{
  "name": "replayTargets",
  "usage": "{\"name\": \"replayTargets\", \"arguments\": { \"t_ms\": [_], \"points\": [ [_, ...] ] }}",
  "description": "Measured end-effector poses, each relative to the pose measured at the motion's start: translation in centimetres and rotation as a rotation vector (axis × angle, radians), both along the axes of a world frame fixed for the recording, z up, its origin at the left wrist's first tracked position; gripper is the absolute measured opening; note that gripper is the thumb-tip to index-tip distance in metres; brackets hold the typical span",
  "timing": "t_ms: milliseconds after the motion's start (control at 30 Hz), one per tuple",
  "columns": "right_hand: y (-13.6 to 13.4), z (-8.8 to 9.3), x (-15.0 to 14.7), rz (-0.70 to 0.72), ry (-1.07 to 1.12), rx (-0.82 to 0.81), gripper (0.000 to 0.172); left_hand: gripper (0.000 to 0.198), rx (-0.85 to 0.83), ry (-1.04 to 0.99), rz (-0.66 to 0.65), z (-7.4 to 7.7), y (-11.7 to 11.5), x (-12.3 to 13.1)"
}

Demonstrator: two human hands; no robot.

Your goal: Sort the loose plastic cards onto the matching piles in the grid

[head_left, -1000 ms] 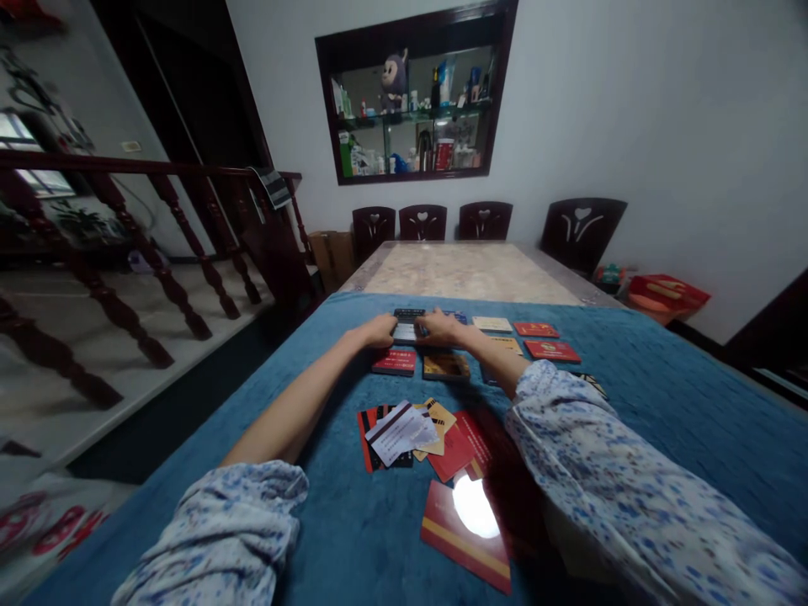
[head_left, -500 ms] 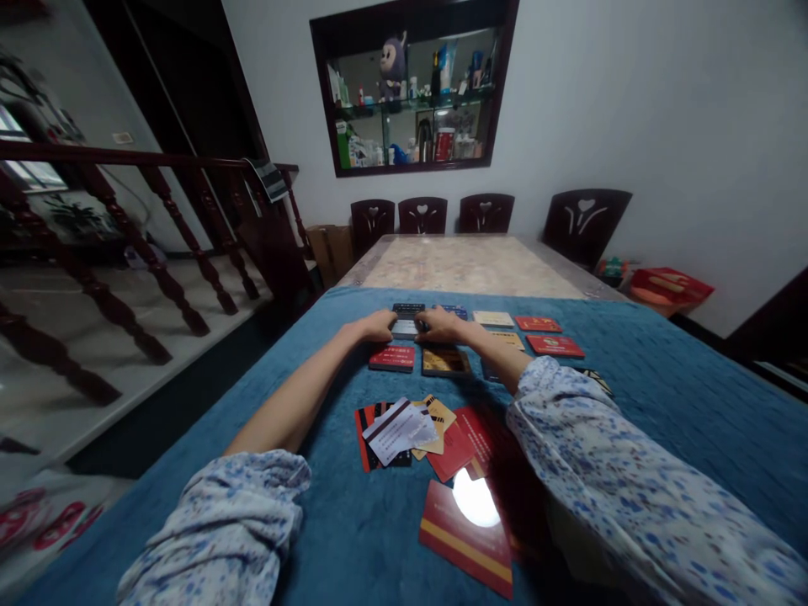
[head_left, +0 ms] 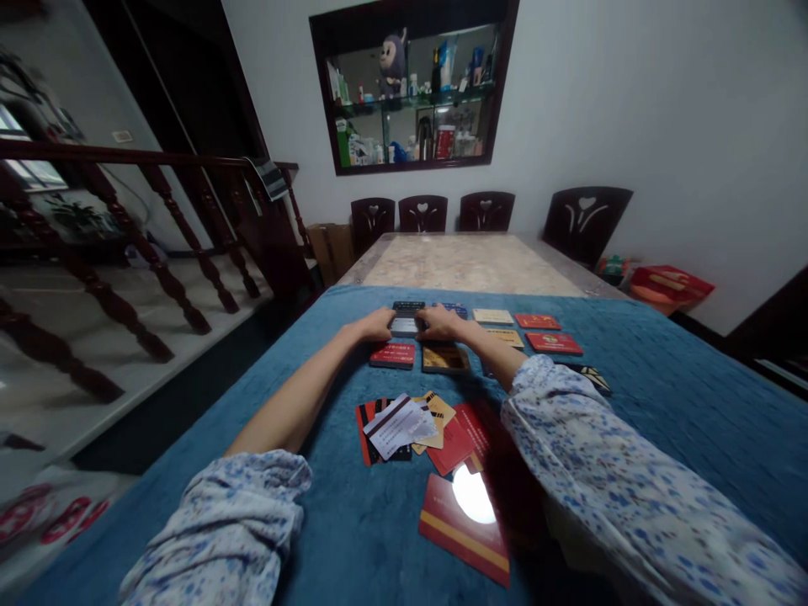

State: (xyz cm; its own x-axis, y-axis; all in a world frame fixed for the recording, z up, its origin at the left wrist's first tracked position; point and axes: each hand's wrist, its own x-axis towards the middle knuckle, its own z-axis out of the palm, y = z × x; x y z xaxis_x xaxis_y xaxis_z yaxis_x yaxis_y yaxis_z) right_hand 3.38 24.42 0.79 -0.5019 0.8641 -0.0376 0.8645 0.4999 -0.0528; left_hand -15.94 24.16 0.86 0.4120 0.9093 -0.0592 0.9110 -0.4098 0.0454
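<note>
Both hands are at a stack of grey cards (head_left: 405, 326) lying flat on the blue cloth. My left hand (head_left: 380, 324) grips its left side, while my right hand (head_left: 438, 323) grips the right side with fingers bent. Behind the grey stack is a black card stack (head_left: 408, 306). A blue card stack (head_left: 451, 309) shows partly beyond my right hand. Just in front lie a red card stack (head_left: 392, 356) and a gold-and-black card stack (head_left: 445, 360). My right forearm partly hides a yellowish card stack (head_left: 505, 339).
Nearer me are a loose pile of cards (head_left: 397, 427), red cards (head_left: 455, 444) and a shiny red card folder (head_left: 464, 539). White (head_left: 493, 316), red (head_left: 538, 321) and black (head_left: 590, 377) cards lie to the right. Several chairs (head_left: 422, 215) stand around the table (head_left: 454, 261).
Both hands stay at the grey card stack. My right forearm and sleeve have shifted slightly left, and the view has tilted a little.
</note>
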Motion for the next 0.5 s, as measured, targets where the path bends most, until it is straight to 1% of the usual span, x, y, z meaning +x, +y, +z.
{"name": "replayTargets", "arguments": {
  "t_ms": [167, 333, 433, 500],
  "points": [
    [-0.4, 0.0, 0.3, 0.008, -0.012, 0.052, 0.042, 0.051, 0.04, -0.046, 0.006, 0.2, -0.8, -0.8],
    [-1.7, 0.9, 0.8, 0.022, 0.002, 0.132, 0.051, 0.049, 0.11, -0.101, 0.033, 0.5, -2.3, -1.2],
    [-3.0, 1.5, 1.3, 0.05, 0.015, 0.186, 0.051, 0.046, 0.171, -0.141, 0.027, 0.7, -3.7, -1.1],
    [-3.8, 1.8, 1.8, 0.065, 0.022, 0.216, 0.047, 0.044, 0.223, -0.16, 0.021, 0.8, -4.8, -0.9]
  ]
}}
